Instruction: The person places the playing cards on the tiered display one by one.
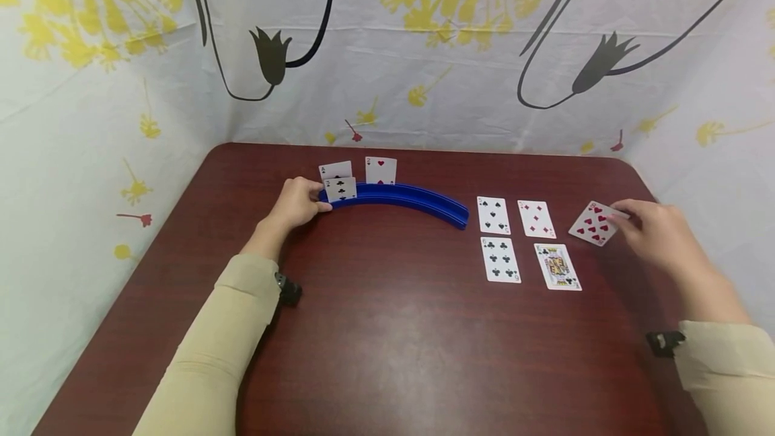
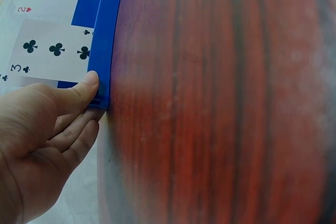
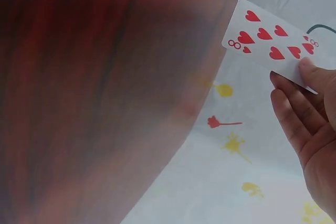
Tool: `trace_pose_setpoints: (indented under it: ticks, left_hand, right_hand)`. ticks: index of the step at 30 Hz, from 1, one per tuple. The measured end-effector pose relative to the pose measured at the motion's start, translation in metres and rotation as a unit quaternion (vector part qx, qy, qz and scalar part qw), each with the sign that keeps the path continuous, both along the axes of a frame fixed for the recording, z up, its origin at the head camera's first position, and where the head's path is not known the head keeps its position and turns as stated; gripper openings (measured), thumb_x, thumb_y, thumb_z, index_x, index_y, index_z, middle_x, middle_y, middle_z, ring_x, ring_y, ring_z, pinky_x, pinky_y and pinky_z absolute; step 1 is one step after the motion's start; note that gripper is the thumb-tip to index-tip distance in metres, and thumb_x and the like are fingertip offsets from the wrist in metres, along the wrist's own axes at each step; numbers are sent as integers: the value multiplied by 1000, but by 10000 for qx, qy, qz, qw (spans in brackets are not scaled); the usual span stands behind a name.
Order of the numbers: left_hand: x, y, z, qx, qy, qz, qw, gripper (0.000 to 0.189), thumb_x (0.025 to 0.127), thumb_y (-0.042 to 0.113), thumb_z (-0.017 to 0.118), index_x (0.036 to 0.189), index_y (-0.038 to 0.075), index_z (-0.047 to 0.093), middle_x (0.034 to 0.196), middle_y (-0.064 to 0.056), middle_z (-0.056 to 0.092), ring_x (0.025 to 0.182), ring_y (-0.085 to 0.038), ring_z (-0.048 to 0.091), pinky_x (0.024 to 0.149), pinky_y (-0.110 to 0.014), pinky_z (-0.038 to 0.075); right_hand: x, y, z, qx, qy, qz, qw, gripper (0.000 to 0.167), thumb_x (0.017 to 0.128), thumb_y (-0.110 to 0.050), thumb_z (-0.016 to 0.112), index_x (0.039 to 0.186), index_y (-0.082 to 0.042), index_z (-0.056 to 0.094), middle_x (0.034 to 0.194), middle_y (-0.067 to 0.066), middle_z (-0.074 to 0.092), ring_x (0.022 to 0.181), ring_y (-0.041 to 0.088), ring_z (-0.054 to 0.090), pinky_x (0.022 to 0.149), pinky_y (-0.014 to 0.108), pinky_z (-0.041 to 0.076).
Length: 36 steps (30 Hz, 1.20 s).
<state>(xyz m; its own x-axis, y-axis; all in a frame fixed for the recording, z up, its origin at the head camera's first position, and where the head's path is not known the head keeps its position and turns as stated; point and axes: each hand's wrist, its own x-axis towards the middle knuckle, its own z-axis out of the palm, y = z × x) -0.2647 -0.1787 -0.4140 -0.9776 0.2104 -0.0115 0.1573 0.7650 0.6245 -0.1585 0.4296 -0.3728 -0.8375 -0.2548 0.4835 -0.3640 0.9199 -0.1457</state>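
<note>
My left hand (image 1: 294, 203) grips the left end of a curved blue card holder (image 1: 418, 198), its thumb on the front edge in the left wrist view. Standing in the holder beside that hand is a three of clubs (image 2: 55, 51), which partly covers an ace (image 1: 335, 169). A two of hearts (image 1: 381, 170) stands a little to the right. At the table's right side my right hand (image 1: 656, 231) pinches an eight of hearts (image 3: 268, 38) by one end, thumb on its face. The card is tilted, face toward the head camera.
Face up on the dark red wooden table (image 1: 387, 328) lie a five of spades (image 1: 493, 215), a five of diamonds (image 1: 536, 219), a six of clubs (image 1: 500, 260) and a king of clubs (image 1: 558, 266). A patterned white cloth (image 1: 375, 73) hangs behind and beside the table.
</note>
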Motion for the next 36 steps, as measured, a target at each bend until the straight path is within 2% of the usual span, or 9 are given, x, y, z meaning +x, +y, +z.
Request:
trace_pose_setpoints:
  ticks: [8,17,28,36]
  left_hand:
    - [0,0,-1,30,-27,-7,10000,54,89,14,80,135,-8,61,124,-26,67,114,-35,66,98,-47,52]
    - [0,0,0,-15,-68,14,10000,55,89,14,80,136,-7,60,125,-26,67,115,-35,65,98,-47,52]
    - [-2,0,-3,-44,-2,-19,10000,55,89,15,80,135,-7,60,125,-26,66,114,-34,66,98,-46,53]
    - [-3,0,-3,-65,5,-48,10000,55,89,14,80,136,-7,60,126,-26,66,115,-35,65,99,-48,52]
  right_hand:
    - [-9,-14,10,-1,47,86,10000,12,81,1,78,93,1,74,67,6,67,55,12,49,59,26,36]
    - [-17,-30,19,-43,160,196,9997,13,81,1,79,93,0,75,69,10,70,57,12,57,60,29,41]
    - [-29,-56,20,-184,280,382,9987,13,82,2,79,94,2,74,76,12,72,64,26,65,63,30,43]
    - [-35,-69,22,-236,219,455,9984,11,85,1,78,95,2,74,77,12,73,66,28,68,63,27,44]
